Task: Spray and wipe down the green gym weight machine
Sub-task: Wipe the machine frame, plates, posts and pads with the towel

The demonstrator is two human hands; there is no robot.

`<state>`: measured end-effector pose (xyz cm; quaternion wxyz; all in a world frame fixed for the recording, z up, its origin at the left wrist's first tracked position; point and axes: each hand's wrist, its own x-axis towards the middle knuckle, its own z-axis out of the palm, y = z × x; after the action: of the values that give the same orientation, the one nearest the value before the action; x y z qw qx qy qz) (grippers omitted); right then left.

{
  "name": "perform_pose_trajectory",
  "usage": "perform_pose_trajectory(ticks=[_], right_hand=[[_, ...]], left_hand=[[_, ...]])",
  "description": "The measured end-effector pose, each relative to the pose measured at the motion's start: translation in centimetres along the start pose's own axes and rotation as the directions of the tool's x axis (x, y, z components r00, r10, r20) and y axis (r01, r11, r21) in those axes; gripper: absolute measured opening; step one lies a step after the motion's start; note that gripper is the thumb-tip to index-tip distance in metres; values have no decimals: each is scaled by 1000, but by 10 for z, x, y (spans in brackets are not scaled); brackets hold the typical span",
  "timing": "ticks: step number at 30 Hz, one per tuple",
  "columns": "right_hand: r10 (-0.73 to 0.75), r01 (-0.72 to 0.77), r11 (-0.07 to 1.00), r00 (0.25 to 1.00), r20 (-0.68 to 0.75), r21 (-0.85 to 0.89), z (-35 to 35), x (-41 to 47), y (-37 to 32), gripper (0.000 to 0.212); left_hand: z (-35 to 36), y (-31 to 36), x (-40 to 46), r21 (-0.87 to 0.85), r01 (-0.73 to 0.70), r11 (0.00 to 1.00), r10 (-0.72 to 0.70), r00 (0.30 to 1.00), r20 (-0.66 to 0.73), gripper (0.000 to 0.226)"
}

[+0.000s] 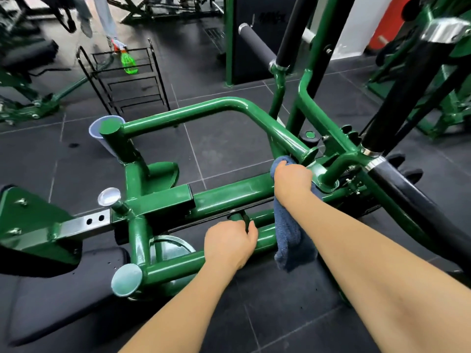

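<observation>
R hand (292,183) clamps a blue cloth (289,238) onto the green frame (229,194), fingers curled over the bar at a weld joint; rest of cloth hangs down below the hand, in front of the lower tube. L hand (230,244) sits lower and nearer the camera, fingers wrapped round a small dark knob/pin on the lower tube, gripping it. Frame spreads all round both hands: bent tube arcs up-left of the R hand, black foam bars (405,200) rise to the R of it, black seat pad (63,289) lies well L of the L hand. Dark tile floor (229,149) under everything. Far past the hands, up-left, a black wire rack (122,82) with a green spray bottle (128,62) on top, well apart from either hand. Pale cup (102,133) stands just behind the frame's L post. Other person's legs at top edge, blurred.
</observation>
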<state>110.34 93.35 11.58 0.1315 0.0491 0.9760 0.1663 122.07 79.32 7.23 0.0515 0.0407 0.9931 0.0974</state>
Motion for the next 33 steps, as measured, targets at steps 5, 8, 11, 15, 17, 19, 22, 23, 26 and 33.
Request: perform_pose_trajectory(ticks=[5,8,11,15,17,19,22,23,26,33], right_hand=[[-30,35,995,998,-56,94,2,-10,8,51],[-20,41,979,994,-105,200,11,-31,25,38],[-9,26,957,998,-61,290,27,-59,37,46],[36,-33,913,999,0,406,40,-99,41,53],[31,-37,905,999,21,424,47,-123,38,54],[3,-20,912,999,42,410,51,-145,32,54],[-43,17,926,997,62,378,49,-159,24,55],[-54,28,930,997,61,367,47,-159,24,54],[-104,89,956,994,38,278,35,-145,31,44],[-120,135,983,986,118,-126,-4,-74,18,37]], left_hand=[[-3,0,-1,-13,-17,1000,17,1000,13,45],[-3,2,-4,-20,-25,1000,26,999,48,46],[-2,1,-7,-38,-30,999,32,998,56,46],[-6,0,-5,-43,-50,998,53,996,74,48],[-7,0,-7,-40,-53,998,56,994,96,50],[-7,0,-8,-41,-47,998,51,993,109,52],[-6,-2,-9,-51,-35,998,42,991,128,53],[-7,-2,-9,-53,-33,998,40,990,135,53],[-7,-1,-8,-50,-36,998,43,989,142,54],[-7,-2,-10,-75,-9,997,20,988,150,53]])
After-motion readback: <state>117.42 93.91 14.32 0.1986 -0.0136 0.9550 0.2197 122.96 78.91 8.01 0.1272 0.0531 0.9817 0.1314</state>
